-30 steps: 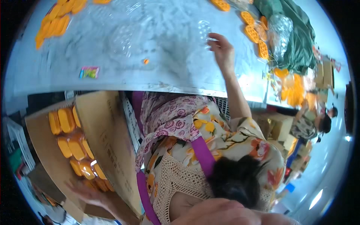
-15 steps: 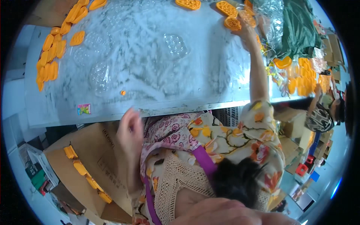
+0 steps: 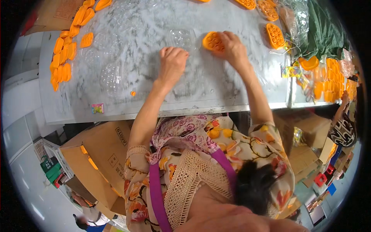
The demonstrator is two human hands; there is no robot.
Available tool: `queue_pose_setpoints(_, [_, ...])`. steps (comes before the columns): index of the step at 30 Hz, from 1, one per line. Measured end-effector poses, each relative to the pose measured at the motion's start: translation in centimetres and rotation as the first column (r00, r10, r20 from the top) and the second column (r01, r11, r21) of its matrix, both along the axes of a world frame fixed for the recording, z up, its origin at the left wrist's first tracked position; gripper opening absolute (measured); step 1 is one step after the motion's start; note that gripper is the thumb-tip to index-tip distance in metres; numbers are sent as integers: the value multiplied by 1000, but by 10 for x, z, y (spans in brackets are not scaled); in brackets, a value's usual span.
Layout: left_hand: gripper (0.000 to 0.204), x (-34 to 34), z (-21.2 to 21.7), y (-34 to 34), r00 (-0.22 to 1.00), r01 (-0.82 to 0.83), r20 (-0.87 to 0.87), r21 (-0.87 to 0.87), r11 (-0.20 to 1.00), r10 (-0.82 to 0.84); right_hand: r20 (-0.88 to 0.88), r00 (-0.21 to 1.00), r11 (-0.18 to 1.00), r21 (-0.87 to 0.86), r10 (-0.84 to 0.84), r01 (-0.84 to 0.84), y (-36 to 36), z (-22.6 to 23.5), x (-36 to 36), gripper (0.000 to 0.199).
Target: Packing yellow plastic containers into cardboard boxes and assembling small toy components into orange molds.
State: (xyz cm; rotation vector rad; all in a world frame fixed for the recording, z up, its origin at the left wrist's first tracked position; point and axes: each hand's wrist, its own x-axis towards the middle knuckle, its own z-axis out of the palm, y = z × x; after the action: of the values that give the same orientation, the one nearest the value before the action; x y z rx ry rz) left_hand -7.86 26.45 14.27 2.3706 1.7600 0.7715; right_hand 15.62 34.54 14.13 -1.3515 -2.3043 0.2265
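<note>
My right hand point(image 3: 233, 48) grips the right end of an orange tray with round cups point(image 3: 211, 41), low over the table. Left of it, a clear moulded plastic shell point(image 3: 181, 37) lies on the surface. My left hand point(image 3: 173, 62) is curled closed at the near edge of this shell; its fingertips are hidden, so I cannot tell whether it pinches anything. Further right rests another orange cupped tray point(image 3: 275, 36), with an orange piece in clear plastic point(image 3: 268, 10) beyond it. More clear shells point(image 3: 112, 77) lie to the left.
Orange oval pieces point(image 3: 62, 54) are heaped along the table's left edge. A small orange bit point(image 3: 133, 93) and a colourful packet point(image 3: 97, 108) lie near the front edge. Green sheeting point(image 3: 324, 31) covers the far right. A cardboard box point(image 3: 100, 154) stands below left; another person point(image 3: 344, 127) is at right.
My right hand has come left and nearer from the far right with an orange cupped tray. My left hand has moved from the table's front edge up to the clear shell. The view has shifted slightly.
</note>
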Motion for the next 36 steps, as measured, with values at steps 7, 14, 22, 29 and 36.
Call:
queue_pose_setpoints(7, [8,-43,36,-15,165,-12,901,-405,914,402,-306,939,985,-16,160,-173,-38,53,-50,78])
queue_pose_setpoints(14, [17,-27,46,-18,-310,339,881,-249,907,357,-372,844,922,140,386,-360,-29,79,-71,82])
queue_pose_setpoints(22, [19,6,84,-10,-297,375,906,-182,909,303,-716,698,855,-363,-1,-370,-39,64,-66,74])
queue_pose_setpoints(29, [27,4,69,-17,-128,358,939,-256,898,318,-777,568,708,-562,-273,-428,-43,53,-67,68])
queue_pose_setpoints(36, [29,4,65,-20,-153,347,941,-234,908,301,-741,584,600,-643,-331,-476,-50,61,-65,71])
